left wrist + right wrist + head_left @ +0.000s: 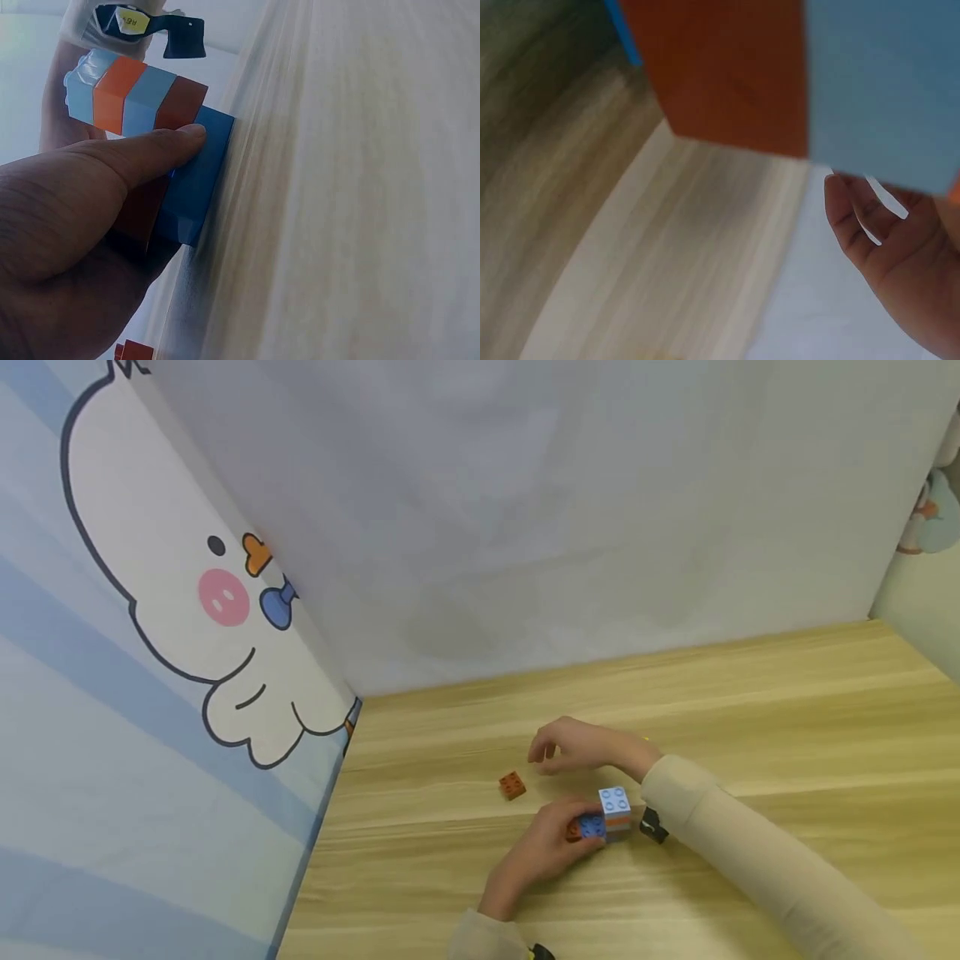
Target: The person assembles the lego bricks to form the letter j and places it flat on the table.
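My left hand [546, 843] grips a built-up stack of toy building bricks low at the table, thumb on one side and fingers on the other. In the left wrist view, the stack's tower has light blue, orange [118, 88], light blue and reddish-brown layers over a blue brick [202, 172]. Studs show on the light blue top brick [614, 799]. Beyond the stack, my right hand [573, 747] hovers with loosely bent fingers and holds nothing. A loose reddish-brown brick [512, 785] lies studs up on the table, just left of that hand.
The wood-grain table [420, 877] meets a pale wall cloth [525, 568] at the back. On the left hangs a striped curtain [90, 735] with a cartoon bird. A black wrist device [653, 825] shows by my right sleeve [750, 843], which crosses the table's right side.
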`<state>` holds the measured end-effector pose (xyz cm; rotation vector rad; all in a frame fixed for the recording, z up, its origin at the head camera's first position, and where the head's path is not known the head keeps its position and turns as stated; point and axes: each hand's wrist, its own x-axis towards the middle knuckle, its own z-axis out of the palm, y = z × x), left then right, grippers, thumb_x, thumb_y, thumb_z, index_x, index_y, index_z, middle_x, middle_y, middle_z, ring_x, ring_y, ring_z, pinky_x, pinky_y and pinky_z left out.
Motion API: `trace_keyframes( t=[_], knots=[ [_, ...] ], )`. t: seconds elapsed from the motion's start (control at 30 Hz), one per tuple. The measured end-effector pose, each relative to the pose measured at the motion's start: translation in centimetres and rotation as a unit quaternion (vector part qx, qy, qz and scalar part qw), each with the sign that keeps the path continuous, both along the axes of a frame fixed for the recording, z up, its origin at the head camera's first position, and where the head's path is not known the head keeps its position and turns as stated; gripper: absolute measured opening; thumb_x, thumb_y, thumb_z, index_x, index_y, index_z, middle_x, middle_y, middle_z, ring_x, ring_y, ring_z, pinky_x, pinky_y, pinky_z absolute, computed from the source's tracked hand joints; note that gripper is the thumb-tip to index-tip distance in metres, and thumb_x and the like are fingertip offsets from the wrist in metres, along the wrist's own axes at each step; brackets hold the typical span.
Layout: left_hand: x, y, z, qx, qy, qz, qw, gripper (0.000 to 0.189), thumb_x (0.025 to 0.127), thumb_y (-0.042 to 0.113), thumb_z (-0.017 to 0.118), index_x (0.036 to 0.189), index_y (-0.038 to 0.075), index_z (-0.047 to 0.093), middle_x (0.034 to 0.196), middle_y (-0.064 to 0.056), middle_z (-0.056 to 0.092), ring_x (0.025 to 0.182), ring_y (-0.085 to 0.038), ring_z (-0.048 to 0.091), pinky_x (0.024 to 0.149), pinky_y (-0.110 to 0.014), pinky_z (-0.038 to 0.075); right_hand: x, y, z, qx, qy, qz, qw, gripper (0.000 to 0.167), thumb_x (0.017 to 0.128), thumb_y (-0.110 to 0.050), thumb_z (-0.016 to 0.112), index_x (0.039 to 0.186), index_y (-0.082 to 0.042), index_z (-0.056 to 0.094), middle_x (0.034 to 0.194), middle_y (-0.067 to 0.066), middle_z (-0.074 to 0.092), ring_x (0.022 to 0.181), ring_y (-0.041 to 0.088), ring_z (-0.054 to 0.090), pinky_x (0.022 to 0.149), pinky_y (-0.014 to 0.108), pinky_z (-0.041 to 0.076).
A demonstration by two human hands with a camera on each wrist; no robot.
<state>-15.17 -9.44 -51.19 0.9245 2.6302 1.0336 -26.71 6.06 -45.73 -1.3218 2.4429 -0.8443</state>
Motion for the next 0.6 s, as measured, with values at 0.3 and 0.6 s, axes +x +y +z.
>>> trace_keyframes(
  t=[0.3,0.6],
  knots=[
    [0.1,0.2,-0.2,-0.013,0.024,-0.009,0.9996,0.037,0.096,0.025,0.072,0.131,0.012,0.066,0.125,-0.004,0.069,0.109,-0.006,0.061,0.099,-0.020,0.049,0.3,-2.0,-0.3,0.034,0.007,0.018,0.9992,0.031,0.093,-0.016,0.073,0.122,-0.004,0.072,0.120,0.010,0.074,0.104,0.025,0.071,0.091,0.034,0.058],
    [0.1,0.0,0.1,-0.011,0.024,-0.003,0.9997,0.036,0.095,0.025,0.073,0.128,0.012,0.067,0.124,-0.004,0.069,0.106,-0.005,0.060,0.097,-0.018,0.047,-0.3,-3.3,-0.5,0.060,0.025,0.041,0.9970,0.037,0.094,-0.017,0.073,0.130,-0.007,0.068,0.128,0.008,0.072,0.102,0.020,0.072,0.090,0.031,0.058]
  ],
)
